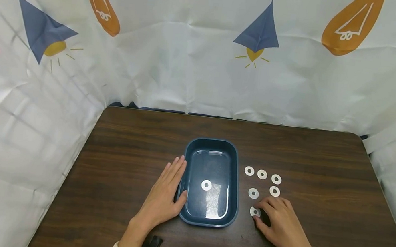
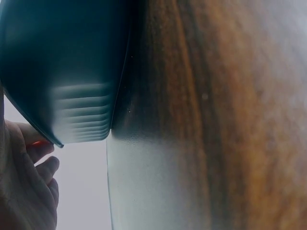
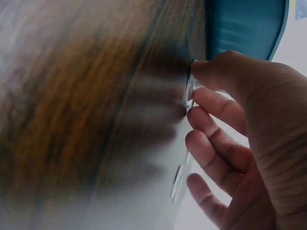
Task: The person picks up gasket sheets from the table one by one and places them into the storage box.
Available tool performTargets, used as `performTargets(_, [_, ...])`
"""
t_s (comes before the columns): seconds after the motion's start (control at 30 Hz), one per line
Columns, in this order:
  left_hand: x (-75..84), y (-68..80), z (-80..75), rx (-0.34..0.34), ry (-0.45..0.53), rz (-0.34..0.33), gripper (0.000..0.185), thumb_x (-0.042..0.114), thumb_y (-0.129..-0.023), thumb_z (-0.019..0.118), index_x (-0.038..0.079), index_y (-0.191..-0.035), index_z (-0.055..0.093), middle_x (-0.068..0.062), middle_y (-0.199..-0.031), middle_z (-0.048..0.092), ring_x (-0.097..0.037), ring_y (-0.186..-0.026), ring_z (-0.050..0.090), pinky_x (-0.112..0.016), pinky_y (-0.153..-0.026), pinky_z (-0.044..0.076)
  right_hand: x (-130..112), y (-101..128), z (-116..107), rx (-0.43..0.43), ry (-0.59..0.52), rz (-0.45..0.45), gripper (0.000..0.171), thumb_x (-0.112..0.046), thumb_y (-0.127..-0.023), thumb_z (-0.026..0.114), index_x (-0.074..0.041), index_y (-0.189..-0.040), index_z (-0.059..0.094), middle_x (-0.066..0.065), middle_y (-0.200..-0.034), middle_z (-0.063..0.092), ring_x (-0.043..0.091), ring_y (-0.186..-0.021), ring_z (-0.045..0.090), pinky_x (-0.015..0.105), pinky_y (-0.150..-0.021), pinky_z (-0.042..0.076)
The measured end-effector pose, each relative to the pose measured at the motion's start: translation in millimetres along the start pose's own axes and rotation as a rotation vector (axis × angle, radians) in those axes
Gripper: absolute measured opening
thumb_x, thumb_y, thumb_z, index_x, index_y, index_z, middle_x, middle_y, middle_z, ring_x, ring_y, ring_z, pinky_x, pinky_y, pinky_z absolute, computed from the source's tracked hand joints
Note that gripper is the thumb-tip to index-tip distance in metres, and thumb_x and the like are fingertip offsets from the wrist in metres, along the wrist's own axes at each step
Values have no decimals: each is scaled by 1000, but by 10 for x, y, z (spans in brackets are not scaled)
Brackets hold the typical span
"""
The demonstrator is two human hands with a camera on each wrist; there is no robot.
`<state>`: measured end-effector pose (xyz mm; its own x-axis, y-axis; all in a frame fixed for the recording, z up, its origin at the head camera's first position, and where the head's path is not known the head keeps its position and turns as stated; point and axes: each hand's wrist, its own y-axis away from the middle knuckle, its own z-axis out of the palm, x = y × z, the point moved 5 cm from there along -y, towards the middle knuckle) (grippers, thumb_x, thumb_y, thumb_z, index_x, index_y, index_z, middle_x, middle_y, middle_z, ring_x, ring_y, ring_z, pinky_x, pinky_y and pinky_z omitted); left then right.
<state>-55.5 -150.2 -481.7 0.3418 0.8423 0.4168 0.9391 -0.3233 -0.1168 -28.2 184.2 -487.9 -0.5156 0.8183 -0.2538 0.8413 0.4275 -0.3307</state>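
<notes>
Washer lies on the tabletop just right of the blue tray; I see my right hand pinching it. My left hand rests flat, fingers straight, against the tray's left wall. Beyond, five loose washers; one more washer lies inside the tray.

Even bright light; head view sharp, both wrist views blurred.
</notes>
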Motion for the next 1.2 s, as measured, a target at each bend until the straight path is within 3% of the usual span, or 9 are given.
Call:
performTargets(0.2, [-1,-3,2,-9,4,-14,88,29,-97,65,18,-171,18,5,-181,11,-18,-168,14,-31,-138,3,8,-5,6,-13,-24,30,29,-24,-71,93,-18,-94,76,-6,-95,70,14,-92,68,45,-84,50])
performTargets(0.37, [2,-8,2,-14,7,-19,88,30,-98,65,18,-171,18,6,-181,11,-18,-168,13,-28,-137,0,6,-6,-5,-4,-23,18,30,-23,-71,93,-17,-94,75,-6,-94,70,15,-92,68,45,-83,51])
performTargets(0.7, [12,-14,-4,-18,5,-26,87,30,-98,65,16,-171,21,5,-180,12,-18,-168,14,-49,-136,21,-2,-11,-19,19,18,-35,28,-24,-70,89,-14,-92,75,-3,-93,70,18,-90,69,46,-83,55])
performTargets(1.0, [3,-11,-2,-24,4,-31,87,31,-99,65,18,-171,19,6,-180,10,-18,-168,14,-44,-138,15,4,-34,-13,13,35,-15,28,-25,-68,90,-15,-89,75,-3,-90,71,18,-88,69,45,-84,57])
performTargets(1.2, [3,-12,-4,-20,2,-25,87,31,-98,65,18,-171,19,6,-180,11,-19,-168,15,-49,-137,20,8,-35,-18,27,41,-15,28,-26,-67,89,-15,-88,74,-4,-89,71,17,-86,69,43,-83,57])
